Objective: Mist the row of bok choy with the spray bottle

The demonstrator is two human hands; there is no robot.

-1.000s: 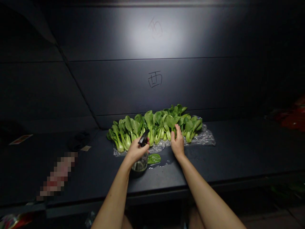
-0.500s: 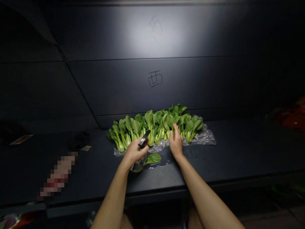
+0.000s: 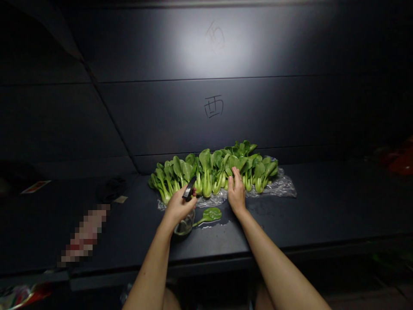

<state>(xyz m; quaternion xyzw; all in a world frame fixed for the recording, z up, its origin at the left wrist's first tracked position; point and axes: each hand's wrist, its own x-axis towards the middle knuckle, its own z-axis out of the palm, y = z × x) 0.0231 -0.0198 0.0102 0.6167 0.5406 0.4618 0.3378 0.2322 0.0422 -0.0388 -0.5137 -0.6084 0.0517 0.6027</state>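
Note:
My left hand [image 3: 178, 207] is wrapped round a spray bottle [image 3: 184, 227] with a black trigger head and a clear body; the hand hides part of it. A row of bok choy [image 3: 206, 172] stands with leaves toward the back panel and pale stems toward me, on crinkled clear plastic wrap [image 3: 280, 186]. My right hand [image 3: 237, 193] is open, its fingers stretched up against the leaves right of the row's middle, holding nothing. One loose green leaf [image 3: 212, 214] lies in a small wet patch between my hands.
A dark back panel [image 3: 167, 116] with a drawn character rises behind the bok choy. On the dark shelf [image 3: 309, 215] to the left are a printed card [image 3: 36, 186], a dark crumpled thing [image 3: 111, 188] and a blurred-out item [image 3: 86, 237]. Something red [image 3: 402, 160] sits far right.
My left hand and the spray bottle have shifted slightly left, away from the loose leaf, so its stem now shows. My right hand stays by the leaves. The view has turned a little left.

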